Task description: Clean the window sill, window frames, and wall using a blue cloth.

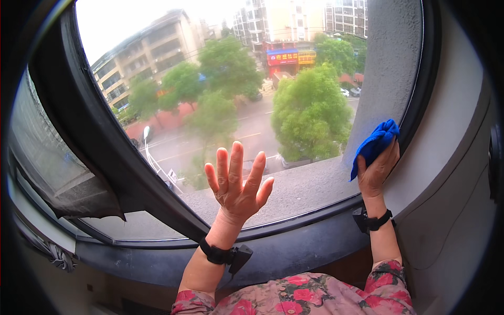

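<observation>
A large window pane [252, 118] fills the middle of the view, set in a dark frame [307, 215]. My left hand [238, 183] has its fingers spread against or just in front of the lower middle of the glass, and it holds nothing. At the right edge of the pane, my right hand [378, 165] grips a bunched blue cloth [372, 143], which lies at the glass beside the frame. Both wrists wear black straps with small black devices. The palm sides of both hands are hidden.
A dark sill [299, 252] runs below the pane. On the left, beyond a thick frame post [90, 130], hangs a grey mesh sheet [71, 157] with a ragged edge. Gathered grey fabric [59, 256] is at lower left. Outside are a concrete ledge, trees, a street and buildings.
</observation>
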Demonstrator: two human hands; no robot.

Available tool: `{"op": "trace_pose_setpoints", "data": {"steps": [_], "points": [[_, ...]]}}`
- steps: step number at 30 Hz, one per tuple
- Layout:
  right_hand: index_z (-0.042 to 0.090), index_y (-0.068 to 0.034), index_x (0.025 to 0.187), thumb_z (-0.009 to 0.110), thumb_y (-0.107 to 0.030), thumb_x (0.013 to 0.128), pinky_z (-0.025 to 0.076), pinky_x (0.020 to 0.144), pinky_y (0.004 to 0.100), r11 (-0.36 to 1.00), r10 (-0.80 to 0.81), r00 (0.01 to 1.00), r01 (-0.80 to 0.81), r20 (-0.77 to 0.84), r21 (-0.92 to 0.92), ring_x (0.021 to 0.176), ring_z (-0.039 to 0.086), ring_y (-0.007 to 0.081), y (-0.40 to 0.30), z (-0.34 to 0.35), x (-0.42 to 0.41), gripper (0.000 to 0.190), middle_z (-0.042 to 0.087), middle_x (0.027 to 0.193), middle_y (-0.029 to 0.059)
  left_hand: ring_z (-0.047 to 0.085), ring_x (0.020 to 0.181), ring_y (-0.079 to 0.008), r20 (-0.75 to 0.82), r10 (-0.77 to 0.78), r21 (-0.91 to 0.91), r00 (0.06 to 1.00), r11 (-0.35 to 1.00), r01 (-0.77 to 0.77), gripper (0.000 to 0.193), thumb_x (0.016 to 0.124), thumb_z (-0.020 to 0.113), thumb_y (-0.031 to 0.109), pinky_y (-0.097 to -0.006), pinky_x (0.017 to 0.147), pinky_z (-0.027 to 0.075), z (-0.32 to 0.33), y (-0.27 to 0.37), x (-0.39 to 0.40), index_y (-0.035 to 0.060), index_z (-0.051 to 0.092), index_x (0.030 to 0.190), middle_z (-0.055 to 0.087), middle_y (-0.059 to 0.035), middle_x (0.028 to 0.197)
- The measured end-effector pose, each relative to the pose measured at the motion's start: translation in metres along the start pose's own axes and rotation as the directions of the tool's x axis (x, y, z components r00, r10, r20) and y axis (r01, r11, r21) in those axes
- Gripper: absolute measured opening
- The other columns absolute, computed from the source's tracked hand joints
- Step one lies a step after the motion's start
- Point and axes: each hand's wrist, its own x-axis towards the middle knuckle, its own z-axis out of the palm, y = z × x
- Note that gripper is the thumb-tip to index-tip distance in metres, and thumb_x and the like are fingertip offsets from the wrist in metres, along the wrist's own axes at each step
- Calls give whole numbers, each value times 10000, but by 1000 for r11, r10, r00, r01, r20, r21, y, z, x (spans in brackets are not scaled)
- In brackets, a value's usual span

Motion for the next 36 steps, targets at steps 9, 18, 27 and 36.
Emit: {"op": "trace_pose_setpoints", "data": {"steps": [9, 18, 27, 36], "points": [[367, 43, 1467, 557, -439, 994, 337, 1085, 518, 991, -136, 955, 136, -263, -19, 1301, 410, 432, 0, 11, 103, 701, 412, 1428, 274, 220, 1507, -367, -1, -10, 9, 1000, 1000, 10, 515, 975, 518, 471, -484, 1230, 16, 3, 1, 0, 192, 565, 1406, 388, -216, 1548], [423, -52, 1469, 605, -445, 970, 380, 1054, 478, 891, -439, 804, 446, -401, -81, 1248, 497, 358, -117, 9, 207, 661, 508, 1378, 189, 234, 1504, -357, -10, -11, 5, 1000, 1000, 11, 510, 982, 499, 481, -490, 1232, 16, 5, 4, 2, 200, 567, 1403, 395, -201, 1547], [524, -225, 1379, 738, -421, 856, 336, 1150, 461, 698, -618, 690, 702, -376, 141, 1288, 515, 240, -240, 12, 158, 598, 537, 1385, 77, 330, 1456, -347, -16, -32, -74, 999, 997, 30, 459, 935, 573, 472, -528, 1226, 90, 2, -3, -11, 190, 665, 1286, 442, -124, 1517], [537, -60, 1387, 510, -371, 1015, 273, 1152, 538, 901, -393, 896, 420, -207, 104, 1346, 452, 340, -95, -3, 121, 485, 502, 1424, 167, 343, 1449, -337, -17, -52, -131, 998, 990, 50, 405, 965, 538, 428, -499, 1230, 86, -5, 2, -3, 191, 671, 1264, 528, -120, 1437]]}}
